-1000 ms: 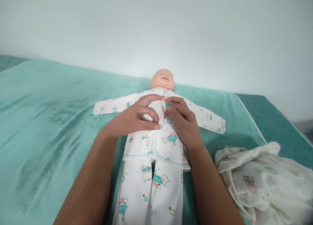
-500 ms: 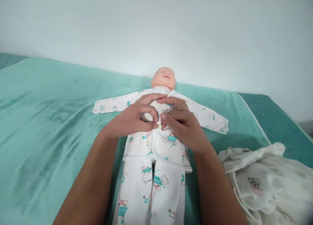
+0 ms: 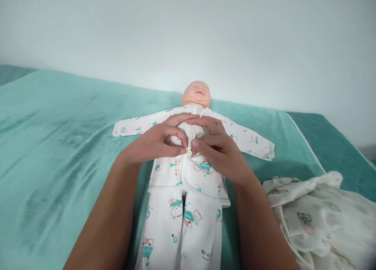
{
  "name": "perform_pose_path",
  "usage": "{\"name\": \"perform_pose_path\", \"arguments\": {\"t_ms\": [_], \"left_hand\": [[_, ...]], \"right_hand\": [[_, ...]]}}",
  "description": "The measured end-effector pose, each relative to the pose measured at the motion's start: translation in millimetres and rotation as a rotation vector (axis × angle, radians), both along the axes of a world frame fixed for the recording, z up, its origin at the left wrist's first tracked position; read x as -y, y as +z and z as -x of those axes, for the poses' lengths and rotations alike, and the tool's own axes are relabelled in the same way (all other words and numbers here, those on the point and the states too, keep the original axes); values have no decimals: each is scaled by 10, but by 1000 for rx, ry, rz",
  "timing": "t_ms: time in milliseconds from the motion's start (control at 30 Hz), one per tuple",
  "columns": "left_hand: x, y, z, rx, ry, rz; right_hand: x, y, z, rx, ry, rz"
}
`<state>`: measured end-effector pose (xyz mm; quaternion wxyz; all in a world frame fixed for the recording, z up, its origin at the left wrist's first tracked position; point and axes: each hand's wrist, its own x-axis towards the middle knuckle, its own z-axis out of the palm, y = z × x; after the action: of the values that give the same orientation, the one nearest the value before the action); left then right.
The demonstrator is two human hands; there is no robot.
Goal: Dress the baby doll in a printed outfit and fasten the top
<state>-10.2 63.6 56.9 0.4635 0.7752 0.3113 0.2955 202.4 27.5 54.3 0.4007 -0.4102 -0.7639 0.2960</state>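
Observation:
A baby doll (image 3: 196, 93) lies on its back, dressed in a white printed baby shirt (image 3: 167, 176) and matching trousers (image 3: 195, 232). Both sleeves stretch out to the sides. At the shirt's front opening, my left hand (image 3: 161, 140) pinches the cloth edge between thumb and forefinger. My right hand (image 3: 216, 146) pinches the other side of the placket, its thumb and forefinger close to the left fingertips. A pale button (image 3: 189, 153) shows just below the fingertips. Another button (image 3: 189, 126) sits higher up, between the hands. The cloth inside the fingers is partly hidden.
A green plush blanket (image 3: 73, 144) covers the surface under the doll, with a darker green cover (image 3: 331, 144) at the right. Crumpled printed white clothing (image 3: 323, 219) lies beside my right forearm. A pale wall (image 3: 188, 35) rises behind.
My fingertips have shifted slightly to the left, and the lower button shows more fully below them. Both hands keep their pinch on the shirt front. The doll stays in place.

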Motion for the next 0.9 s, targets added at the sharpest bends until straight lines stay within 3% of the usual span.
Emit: {"name": "perform_pose_path", "arguments": {"t_ms": [200, 400, 667, 900], "left_hand": [[8, 16, -19, -59, 22, -10], [20, 1, -14, 67, -14, 36], [7, -18, -49, 61, -1, 18], [9, -62, -130, 18, 95, -76]], "right_hand": [[-4, 9, -35, 10, 48, 19], [-27, -15, -44, -1, 81, 14], [-41, -68, 56, -195, -108, 66], [22, 60, 46, 23, -48, 85]]}}
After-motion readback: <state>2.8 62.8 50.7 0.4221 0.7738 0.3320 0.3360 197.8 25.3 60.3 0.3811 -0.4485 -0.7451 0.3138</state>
